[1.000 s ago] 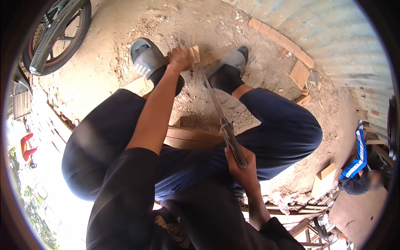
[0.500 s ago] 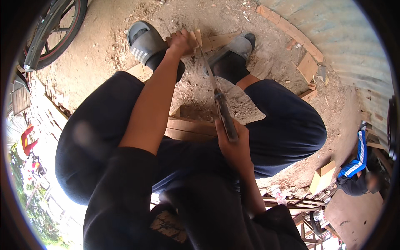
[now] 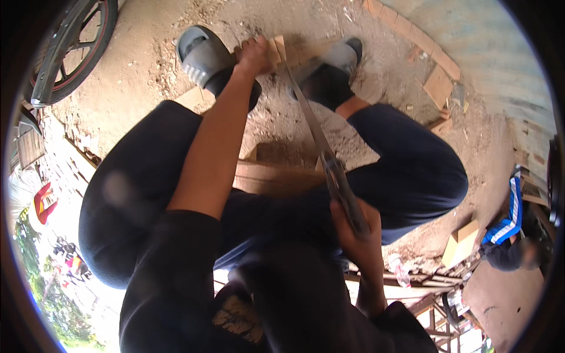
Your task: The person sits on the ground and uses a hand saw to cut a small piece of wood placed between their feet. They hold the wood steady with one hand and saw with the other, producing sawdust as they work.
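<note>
My right hand (image 3: 360, 229) is wrapped round the dark handle of a handsaw (image 3: 311, 117), near my right thigh. The long thin blade slants forward and left, its far end at the edge of a small wooden block (image 3: 276, 49). My left hand (image 3: 253, 56), arm stretched out, grips that block, its fingers closed over the left side. The block rests on or against a wooden board (image 3: 306, 53) on the ground between my feet, which are in grey slide sandals (image 3: 200, 56). The right foot lies against the board.
A motorbike wheel (image 3: 107, 35) stands at far left. Bricks (image 3: 406, 29) line a corrugated metal wall (image 3: 482, 47) at far right. Behind the saw lies a wooden plank (image 3: 276, 176). To the right are a cardboard box (image 3: 461, 243), a plastic bottle (image 3: 399, 270) and another person (image 3: 506, 250).
My right hand has drawn the saw back toward my body and to the right, so more of the blade shows. My left hand stays on the wooden block.
</note>
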Demonstrator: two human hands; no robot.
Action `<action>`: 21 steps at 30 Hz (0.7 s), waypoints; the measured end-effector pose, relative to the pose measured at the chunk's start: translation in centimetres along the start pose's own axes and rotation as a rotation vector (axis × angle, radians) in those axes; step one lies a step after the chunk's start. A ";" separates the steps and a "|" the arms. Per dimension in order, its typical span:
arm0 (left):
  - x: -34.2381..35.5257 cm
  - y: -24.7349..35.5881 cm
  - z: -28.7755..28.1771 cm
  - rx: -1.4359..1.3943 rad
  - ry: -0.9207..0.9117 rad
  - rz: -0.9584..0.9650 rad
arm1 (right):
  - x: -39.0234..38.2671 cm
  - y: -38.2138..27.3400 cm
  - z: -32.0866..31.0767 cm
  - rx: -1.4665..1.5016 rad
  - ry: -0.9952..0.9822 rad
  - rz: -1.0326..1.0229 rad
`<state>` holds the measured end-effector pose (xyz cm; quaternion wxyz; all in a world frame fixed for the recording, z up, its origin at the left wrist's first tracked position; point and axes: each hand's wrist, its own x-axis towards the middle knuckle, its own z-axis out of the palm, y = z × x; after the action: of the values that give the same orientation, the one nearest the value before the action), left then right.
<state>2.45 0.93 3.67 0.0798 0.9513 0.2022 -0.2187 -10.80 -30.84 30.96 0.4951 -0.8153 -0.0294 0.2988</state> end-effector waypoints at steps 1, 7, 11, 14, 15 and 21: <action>0.0 -0.1 -0.1 -0.006 -0.025 -0.002 | 0.6 0.2 0.8 0.020 -0.021 0.066; 0.5 -0.7 0.1 0.052 0.035 -0.008 | -0.1 1.3 2.1 -0.025 -0.023 0.028; 1.3 0.8 1.1 0.018 0.054 0.006 | 1.1 1.8 2.5 0.027 -0.010 0.104; 0.5 0.4 -0.4 0.009 0.058 0.017 | 5.5 2.4 3.1 0.071 -0.015 0.014; 0.0 1.3 -0.8 0.017 0.056 0.033 | 5.7 2.2 3.0 0.060 0.013 -0.037; 0.7 0.2 -0.2 -0.059 0.013 0.049 | -0.6 2.0 -0.7 -0.043 0.039 -0.004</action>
<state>3.14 1.05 3.52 0.1117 0.9546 0.1856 -0.2042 -11.47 -32.63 29.80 0.4786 -0.8313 -0.0279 0.2811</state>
